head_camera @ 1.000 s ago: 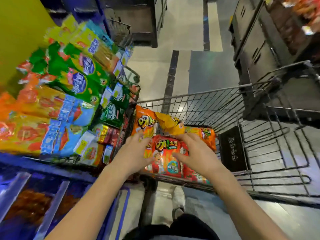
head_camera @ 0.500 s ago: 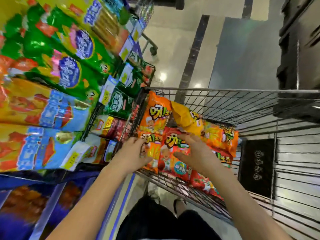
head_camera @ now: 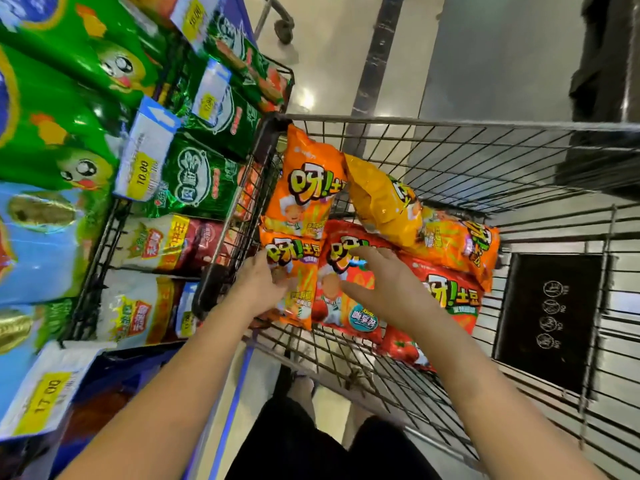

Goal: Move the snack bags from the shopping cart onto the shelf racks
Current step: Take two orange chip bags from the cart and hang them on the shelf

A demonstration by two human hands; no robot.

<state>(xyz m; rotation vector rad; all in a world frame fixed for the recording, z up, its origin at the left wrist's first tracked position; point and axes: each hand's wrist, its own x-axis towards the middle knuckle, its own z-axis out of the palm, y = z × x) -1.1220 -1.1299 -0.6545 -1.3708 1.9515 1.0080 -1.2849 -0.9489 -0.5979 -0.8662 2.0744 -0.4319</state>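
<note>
Bags are all in the cart (head_camera: 450, 126) atm, none lifted afaict. The two nearest lie flat side by side in the near-left corner. The orange bag (head_camera: 299, 271) is on the left and the red bag (head_camera: 360, 320) touches it on the right. Both have their long axis running away from the person, tops at the far end. More bags sit beyond them, incl. a yellow bag (head_camera: 381, 199) flopped over the pile.

L hand (head_camera: 258, 289) is at the orange bag's left edge w/ fingers curled against it. Can't tell if it's actually pinching the foil or just touching. R hand (head_camera: 384, 289) is over the red bag w/ fingers spread wide and thumb out, holding nothing. Can't tell if the palm touches the bag either.

The bit that matters imo: the rack (head_camera: 100, 237) is directly left of the cart, right beside it, so bags go sideways to the left. L hand is nearer to both the orange bag and the rack. Prob next is to close on a bag along its long edges and swing it left, over the cart's wire side. Foil looks puffy and slick, so a grab could slip.
</note>
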